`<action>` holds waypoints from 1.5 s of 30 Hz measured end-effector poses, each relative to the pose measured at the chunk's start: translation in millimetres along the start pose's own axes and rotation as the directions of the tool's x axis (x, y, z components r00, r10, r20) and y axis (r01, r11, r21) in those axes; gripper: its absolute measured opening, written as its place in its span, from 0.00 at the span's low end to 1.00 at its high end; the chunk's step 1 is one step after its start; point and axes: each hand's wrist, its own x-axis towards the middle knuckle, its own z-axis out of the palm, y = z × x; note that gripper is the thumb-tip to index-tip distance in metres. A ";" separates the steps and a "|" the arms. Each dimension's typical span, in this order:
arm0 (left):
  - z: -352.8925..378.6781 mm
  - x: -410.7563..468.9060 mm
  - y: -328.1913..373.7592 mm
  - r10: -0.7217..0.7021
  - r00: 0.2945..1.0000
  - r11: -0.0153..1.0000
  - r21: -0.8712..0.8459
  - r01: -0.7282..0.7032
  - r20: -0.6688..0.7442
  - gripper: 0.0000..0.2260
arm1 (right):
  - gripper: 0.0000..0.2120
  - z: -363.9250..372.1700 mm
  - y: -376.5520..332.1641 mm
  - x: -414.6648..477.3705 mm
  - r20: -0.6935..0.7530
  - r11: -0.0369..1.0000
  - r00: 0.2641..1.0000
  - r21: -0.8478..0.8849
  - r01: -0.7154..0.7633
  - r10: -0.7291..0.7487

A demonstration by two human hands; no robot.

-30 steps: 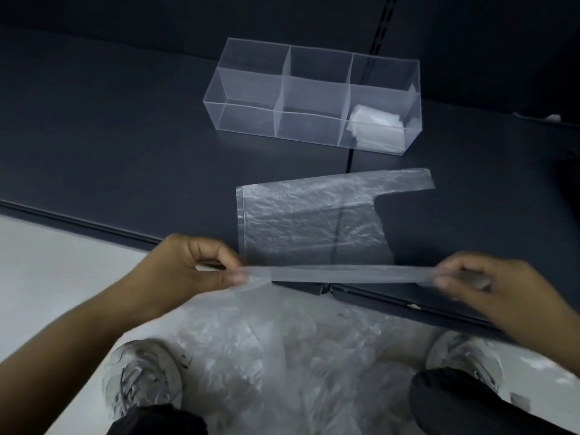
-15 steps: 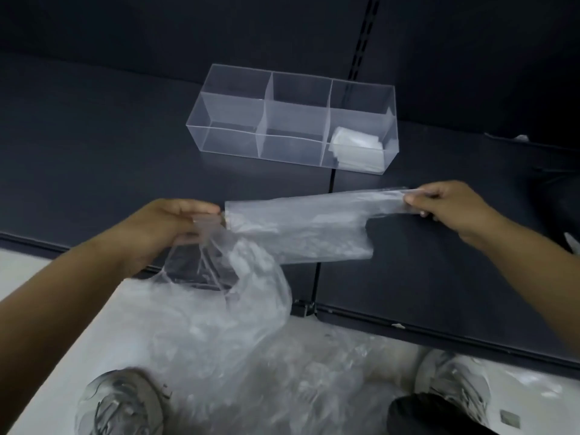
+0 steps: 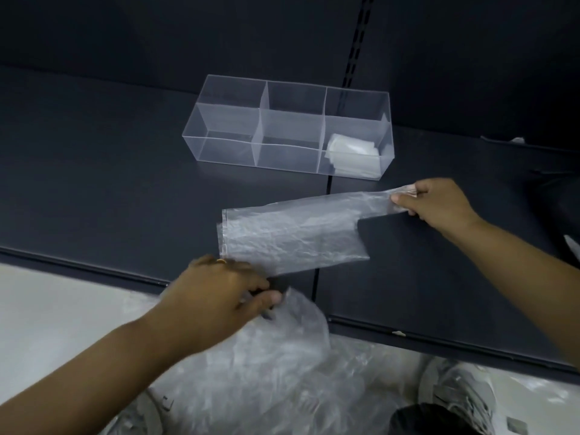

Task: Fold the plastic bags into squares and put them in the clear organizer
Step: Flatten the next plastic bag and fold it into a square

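**Pale plastic on a dark shelf (image 3: pixel 94 183)**

The bag (image 3: pixel 295 237) in the right hand (image 3: pixel 439 205) is cloudy, colourless, crinkled; the loose bag (image 3: pixel 301 324) in the left hand (image 3: pixel 219 293) looks the same. Beyond the right hand the organizer (image 3: pixel 229 120) is clear, its folded squares (image 3: pixel 351 152) white. The shelf is dark slate-blue.

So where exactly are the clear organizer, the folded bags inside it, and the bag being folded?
clear organizer (image 3: pixel 226 133), head view, front wall of left compartment.
folded bags (image 3: pixel 352 154), head view, top of the stack.
plastic bag (image 3: pixel 292 237), head view, middle of its flat body.
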 end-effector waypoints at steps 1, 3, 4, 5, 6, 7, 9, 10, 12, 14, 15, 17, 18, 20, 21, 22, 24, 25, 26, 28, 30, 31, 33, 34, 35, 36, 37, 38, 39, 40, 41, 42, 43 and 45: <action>3.0 -4.6 4.0 0.007 1.000 1.000 0.023 -0.007 -0.010 0.32 | 0.14 0.0 0.5 0.1 0.000 1.000 1.000 -0.008 0.002 -0.002; 8.9 -14.0 14.4 0.048 0.999 0.998 0.034 -0.048 -0.001 0.30 | 0.16 0.4 1.1 0.0 -0.002 1.000 1.000 -0.008 0.006 -0.006; 11.6 -17.6 20.7 0.086 0.996 0.996 0.023 -0.086 0.000 0.28 | 0.16 0.5 1.1 -0.3 -0.006 1.000 1.000 -0.014 0.008 -0.008; 13.0 -20.0 26.8 0.131 0.991 0.991 0.008 -0.131 -0.018 0.25 | 0.17 0.6 0.8 -0.7 -0.012 1.000 1.000 -0.022 0.010 -0.010; 14.1 -21.5 30.9 0.164 0.984 0.986 -0.019 -0.165 -0.063 0.21 | 0.17 0.5 0.4 -1.3 -0.016 1.000 1.000 -0.019 0.014 -0.014; 15.7 -21.2 31.7 0.171 0.975 0.982 -0.055 -0.180 -0.145 0.17 | 0.16 0.4 -0.1 -1.5 -0.013 1.000 1.000 -0.001 0.019 -0.019; 16.4 -15.5 26.3 0.019 0.927 0.973 -0.208 -0.104 -0.375 0.10 | 0.12 0.6 -1.4 -2.5 0.012 0.998 1.000 0.062 0.026 -0.026; 14.1 -10.6 20.3 -0.175 0.881 0.937 -0.348 0.013 -0.440 0.07 | 0.10 1.0 -2.2 -3.2 0.026 0.996 0.999 0.086 0.026 -0.028; 13.2 -1.0 2.5 -0.579 0.763 0.706 -0.645 0.292 -0.287 0.06 | 0.09 2.0 -2.4 -3.8 0.031 0.995 0.999 0.094 0.028 -0.031; 20.4 5.2 -15.3 -0.715 0.698 0.446 -0.787 0.427 -0.026 0.10 | 0.09 3.2 -1.6 -2.7 0.027 0.996 0.999 0.078 0.032 -0.034; 23.4 6.6 -19.9 -0.723 0.691 0.388 -0.811 0.438 0.027 0.09 | 0.09 3.5 -1.4 -2.1 0.026 0.997 0.999 0.069 0.029 -0.030; 26.8 7.6 -23.3 -0.708 0.706 0.410 -0.801 0.436 0.022 0.06 | 0.08 4.4 -0.9 -1.5 0.016 0.998 1.000 0.057 0.018 -0.019; 28.2 7.7 -23.6 -0.695 0.719 0.436 -0.790 0.431 0.009 0.05 | 0.07 5.1 -0.6 -1.6 0.009 0.999 1.000 0.052 0.013 -0.014; 30.1 8.5 -25.2 -0.683 0.731 0.457 -0.778 0.431 0.004 0.06 | 0.05 7.0 -1.2 -2.7 0.002 0.999 1.000 0.041 0.010 -0.010; 29.9 9.3 -25.7 -0.679 0.734 0.459 -0.775 0.435 0.010 0.05 | 0.05 7.6 -1.5 -2.9 0.002 0.999 1.000 0.032 0.010 -0.010; 29.6 10.1 -25.7 -0.670 0.742 0.469 -0.768 0.437 0.013 0.05 | 0.05 7.7 -1.6 -2.8 0.004 1.000 1.000 0.022 0.009 -0.009; 30.6 11.1 -24.6 -0.652 0.758 0.505 -0.737 0.450 0.016 0.05 | 0.07 6.2 -1.9 -1.8 0.014 1.000 1.000 0.021 -0.001 0.001; 31.1 11.0 -23.6 -0.646 0.763 0.524 -0.720 0.455 0.012 0.06 | 0.08 5.3 -2.2 -1.1 0.021 1.000 1.000 0.028 -0.007 0.007; 31.8 10.3 -22.9 -0.644 0.765 0.538 -0.708 0.458 0.006 0.07 | 0.09 4.4 -2.6 -0.4 0.027 1.000 1.000 0.029 -0.011 0.010; 34.1 7.7 -23.3 -0.653 0.757 0.560 -0.684 0.467 -0.018 0.09 | 0.09 3.4 -3.9 0.4 0.034 1.000 0.999 0.020 -0.020 0.019; 34.9 7.2 -28.3 -0.678 0.733 0.556 -0.692 0.461 -0.056 0.07 | 0.09 2.6 -5.5 1.2 0.050 0.999 0.998 0.034 -0.037 0.036; 33.9 8.5 -31.7 -0.697 0.714 0.537 -0.709 0.456 -0.068 0.06 | 0.09 1.9 -6.5 1.3 0.060 0.998 0.997 0.044 -0.046 0.043; 31.5 14.6 -40.6 -0.722 0.684 0.546 -0.693 0.471 -0.105 0.14 | 0.08 0.2 -8.5 0.6 0.075 0.996 0.995 0.064 -0.063 0.059; 30.6 19.3 -44.9 -0.718 0.684 0.584 -0.651 0.485 -0.134 0.19 | 0.07 -0.8 -8.9 0.1 0.079 0.995 0.995 0.071 -0.068 0.062; 28.7 25.4 -47.4 -0.707 0.687 0.627 -0.600 0.497 -0.170 0.21 | 0.06 -1.3 -8.9 -0.7 0.079 0.995 0.995 0.077 -0.071 0.065; 27.1 32.4 -48.6 -0.694 0.693 0.661 -0.556 0.504 -0.197 0.22 | 0.06 -1.6 -8.6 -1.8 0.076 0.994 0.995 0.081 -0.074 0.068; 25.5 39.6 -48.6 -0.684 0.699 0.683 -0.524 0.509 -0.212 0.20 | 0.06 -1.5 -8.1 -2.9 0.070 0.993 0.995 0.084 -0.077 0.071; 23.8 46.0 -48.7 -0.671 0.708 0.699 -0.504 0.507 -0.219 0.15 | 0.07 -1.3 -7.1 -3.7 0.062 0.993 0.995 0.086 -0.079 0.073; 22.1 51.4 -48.6 -0.662 0.720 0.707 -0.495 0.505 -0.211 0.10 | 0.09 -1.1 -6.0 -4.3 0.054 0.993 0.996 0.088 -0.079 0.074; 20.2 55.3 -48.8 -0.653 0.732 0.709 -0.494 0.503 -0.193 0.08 | 0.10 -1.3 -4.8 -5.0 0.050 0.993 0.996 0.091 -0.078 0.074; 19.1 58.5 -50.3 -0.647 0.743 0.707 -0.502 0.498 -0.173 0.09 | 0.10 -1.6 -3.8 -5.9 0.050 0.992 0.996 0.100 -0.078 0.074; 17.1 60.8 -52.6 -0.641 0.751 0.703 -0.512 0.494 -0.155 0.10 | 0.09 -2.3 -3.1 -6.9 0.053 0.991 0.996 0.112 -0.078 0.073; 13.8 62.4 -54.9 -0.637 0.757 0.698 -0.528 0.484 -0.148 0.11 | 0.09 -3.2 -2.3 -7.9 0.057 0.989 0.996 0.127 -0.077 0.070; 7.1 66.4 -59.0 -0.631 0.760 0.678 -0.587 0.443 -0.156 0.12 | 0.07 -5.2 -2.1 -9.4 0.063 0.984 0.996 0.160 -0.075 0.065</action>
